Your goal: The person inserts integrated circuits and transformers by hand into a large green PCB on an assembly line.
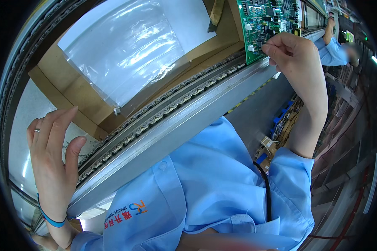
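My left hand (pixel 54 154) is raised over the left end of the conveyor rail, fingers apart, holding nothing. It wears a ring and a blue wristband. My right hand (pixel 295 52) is at the lower right edge of a green circuit board (pixel 264 25) with many small parts. Its thumb and forefinger are pinched together against the board's face. Whatever sits between those fingertips is too small or hidden to name. Between the hands, a transparent plastic bag (pixel 130 54) lies on white paper (pixel 192 25) in a shallow cardboard box (pixel 75 88).
A chain conveyor with a metal rail (pixel 171 138) runs diagonally in front of my body. One small white piece (pixel 117 111) lies by the bag's lower corner. A co-worker's arm (pixel 330 35) shows far right along the line. Boxes (pixel 268 146) stand on the floor below.
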`<action>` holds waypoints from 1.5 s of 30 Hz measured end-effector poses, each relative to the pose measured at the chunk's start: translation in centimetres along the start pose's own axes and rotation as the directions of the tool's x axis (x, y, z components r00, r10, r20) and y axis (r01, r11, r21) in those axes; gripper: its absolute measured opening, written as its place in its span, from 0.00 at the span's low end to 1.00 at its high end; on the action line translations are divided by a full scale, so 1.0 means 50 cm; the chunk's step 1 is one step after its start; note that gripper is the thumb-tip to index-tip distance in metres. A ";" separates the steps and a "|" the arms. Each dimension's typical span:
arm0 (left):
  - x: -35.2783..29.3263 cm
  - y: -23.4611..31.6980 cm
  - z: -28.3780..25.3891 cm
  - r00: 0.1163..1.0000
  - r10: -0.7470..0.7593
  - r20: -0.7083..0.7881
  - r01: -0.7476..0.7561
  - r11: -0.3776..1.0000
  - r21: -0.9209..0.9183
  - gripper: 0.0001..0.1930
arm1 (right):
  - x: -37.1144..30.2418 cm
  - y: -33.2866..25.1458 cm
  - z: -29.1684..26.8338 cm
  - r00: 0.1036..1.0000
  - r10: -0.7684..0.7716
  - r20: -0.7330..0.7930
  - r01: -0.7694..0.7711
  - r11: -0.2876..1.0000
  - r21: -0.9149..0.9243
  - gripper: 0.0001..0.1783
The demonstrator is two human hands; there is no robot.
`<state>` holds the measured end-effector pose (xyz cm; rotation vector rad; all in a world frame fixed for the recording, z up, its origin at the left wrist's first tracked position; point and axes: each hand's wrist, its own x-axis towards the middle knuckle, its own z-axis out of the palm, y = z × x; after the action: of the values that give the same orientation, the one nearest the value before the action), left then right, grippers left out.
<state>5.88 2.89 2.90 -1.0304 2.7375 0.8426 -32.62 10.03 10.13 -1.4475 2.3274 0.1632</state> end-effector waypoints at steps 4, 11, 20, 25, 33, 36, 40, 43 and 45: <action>0.000 -0.004 -0.001 1.000 0.023 0.007 -0.023 1.000 0.010 0.20 | 0.004 0.003 -0.001 0.996 0.071 0.049 -0.076 0.992 0.105 0.09; 0.000 -0.005 0.000 1.000 0.017 0.017 -0.017 1.000 0.015 0.20 | -0.001 0.008 0.005 0.999 0.049 0.009 -0.050 0.995 0.091 0.09; 0.000 -0.004 0.002 1.000 0.012 0.026 -0.013 0.999 0.040 0.21 | -0.001 -0.001 0.000 0.999 0.045 -0.007 -0.045 0.999 0.024 0.08; -0.004 -0.002 0.002 1.000 -0.004 0.011 0.004 1.000 0.029 0.21 | 0.000 -0.004 0.000 0.999 0.037 0.000 -0.037 0.999 0.017 0.08; -0.004 -0.002 0.002 1.000 -0.007 0.018 0.006 0.999 0.040 0.21 | -0.003 0.013 0.008 0.998 0.056 -0.001 -0.055 0.992 0.113 0.09; -0.006 -0.003 0.001 1.000 -0.007 0.011 0.007 0.999 0.040 0.21 | 0.001 0.018 0.011 1.000 0.024 -0.014 -0.022 0.989 0.147 0.09; 0.000 -0.005 0.006 0.999 -0.019 0.028 0.018 0.998 0.055 0.20 | -0.004 0.019 0.021 0.998 0.052 -0.043 -0.046 0.990 0.131 0.08; 0.000 -0.007 0.009 1.000 0.000 0.016 -0.001 0.999 0.053 0.20 | -0.013 0.010 0.027 0.993 0.014 -0.113 -0.009 0.999 0.047 0.08; -0.007 -0.006 0.004 1.000 0.007 0.007 -0.007 0.998 0.069 0.20 | -0.025 0.004 0.020 0.987 0.009 -0.159 -0.012 1.000 -0.018 0.08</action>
<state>6.33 2.99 2.68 -1.0040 2.7455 0.7448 -32.07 11.46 9.68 -1.5084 2.4662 0.0753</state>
